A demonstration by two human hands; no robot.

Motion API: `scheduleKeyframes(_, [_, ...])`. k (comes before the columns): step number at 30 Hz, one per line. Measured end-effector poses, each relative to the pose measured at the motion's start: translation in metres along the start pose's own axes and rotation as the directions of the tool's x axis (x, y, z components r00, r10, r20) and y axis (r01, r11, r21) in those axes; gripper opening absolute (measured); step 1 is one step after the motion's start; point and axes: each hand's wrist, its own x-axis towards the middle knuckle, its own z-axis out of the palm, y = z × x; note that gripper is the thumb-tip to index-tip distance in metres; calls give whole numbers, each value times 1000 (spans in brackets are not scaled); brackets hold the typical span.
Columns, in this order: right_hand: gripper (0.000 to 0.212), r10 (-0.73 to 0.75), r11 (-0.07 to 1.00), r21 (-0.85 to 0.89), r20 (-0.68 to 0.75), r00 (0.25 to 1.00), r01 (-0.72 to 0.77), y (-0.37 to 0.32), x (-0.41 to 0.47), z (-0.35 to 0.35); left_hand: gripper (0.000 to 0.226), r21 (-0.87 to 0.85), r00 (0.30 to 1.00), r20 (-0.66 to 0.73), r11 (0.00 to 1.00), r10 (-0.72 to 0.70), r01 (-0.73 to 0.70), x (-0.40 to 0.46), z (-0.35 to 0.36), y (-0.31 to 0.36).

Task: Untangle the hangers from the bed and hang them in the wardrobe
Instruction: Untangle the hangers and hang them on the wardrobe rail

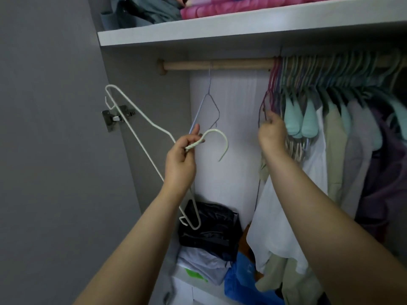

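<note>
So this is an open wardrobe (231,93) with a grey wall on the left and a wooden rail (220,64) running under a white shelf (198,29). The left hand (181,160) has its fingers (193,134) pinched round the twisted neck of a white wire hanger (132,128), which is tilted way over, body pointing up-left toward the door hinge (117,117), hook curling off to the right. A thin bluish wire hanger (209,106) already hangs alone on the bare left stretch of the rail, with open room either side of it. The right hand (272,134) has its fingers curled on some dark reddish hangers (272,89) at the left edge of a packed row of pastel hangers (330,80) carrying clothes (330,150). The shelf up top holds folded pink bedding (242,7) and dark fabric. Down on the wardrobe floor there's a dark bag (211,230), some folded stuff and a blue plastic bag (242,282).
</note>
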Motion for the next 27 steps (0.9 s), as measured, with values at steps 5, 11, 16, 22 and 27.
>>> scheduleKeyframes(5, [45,-22,996,87,70,997,16,5,-15,6,52,27,992,108,997,70,-73,20,34,-4])
scheduleKeyframes(11, [42,-58,998,30,214,975,53,19,-27,5,53,55,975,219,997,41,-55,45,58,-17])
scheduleKeyframes(16, [33,-36,998,53,95,995,31,27,-29,-2,46,248,945,327,964,9,-95,73,76,-27])
scheduleKeyframes(22, [28,-34,983,173,-138,990,58,23,-38,-16,43,289,892,452,947,-6,-140,68,94,-20])
scheduleKeyframes(27, [54,-144,947,249,-227,963,200,4,-55,-30,46,269,815,579,938,23,-218,57,105,-8])
